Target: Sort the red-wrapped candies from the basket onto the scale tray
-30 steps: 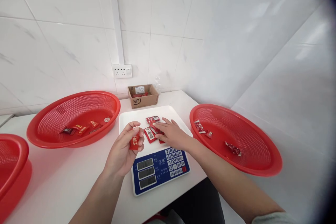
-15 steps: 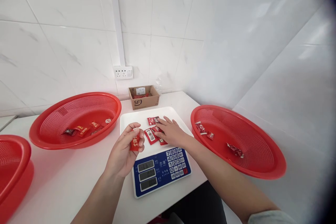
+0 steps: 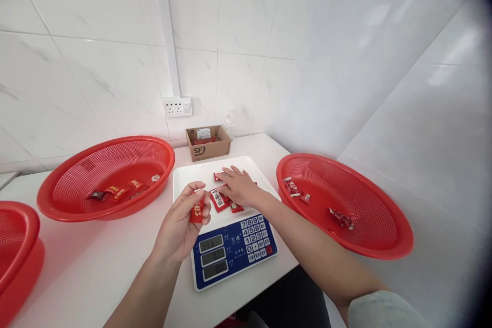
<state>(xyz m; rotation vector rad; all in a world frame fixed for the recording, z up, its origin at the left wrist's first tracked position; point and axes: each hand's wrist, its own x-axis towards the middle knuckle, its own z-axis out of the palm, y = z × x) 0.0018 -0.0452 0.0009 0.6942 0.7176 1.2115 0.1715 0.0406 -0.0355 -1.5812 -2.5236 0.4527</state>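
Over the near left part of a white weighing scale point(image 3: 194, 174), my left hand point(image 3: 183, 220) is closed on a small red snack packet point(image 3: 197, 210) with yellow lettering. My right hand point(image 3: 240, 187) lies palm down over the scale's pan, fingers spread out. Beneath and beside it are several red wrapped packets; one red-and-white packet point(image 3: 219, 200) shows dark characters. The right hand partly covers the others, and whether it presses on them I cannot tell. The blue keypad panel point(image 3: 235, 251) with its displays faces me.
Red plastic baskets stand around the scale: one at left point(image 3: 57, 200) and one at right point(image 3: 403, 243), each with several packets, plus another at the far left edge point(image 3: 28, 230). Behind the scale, a cardboard box point(image 3: 213, 151) holds red items. A socket point(image 3: 177, 107) is on the tiled wall.
My right hand has shifted slightly left and away from me across the packets, uncovering some red wrapper at its right side. The left hand keeps its packet. The view has turned slightly.
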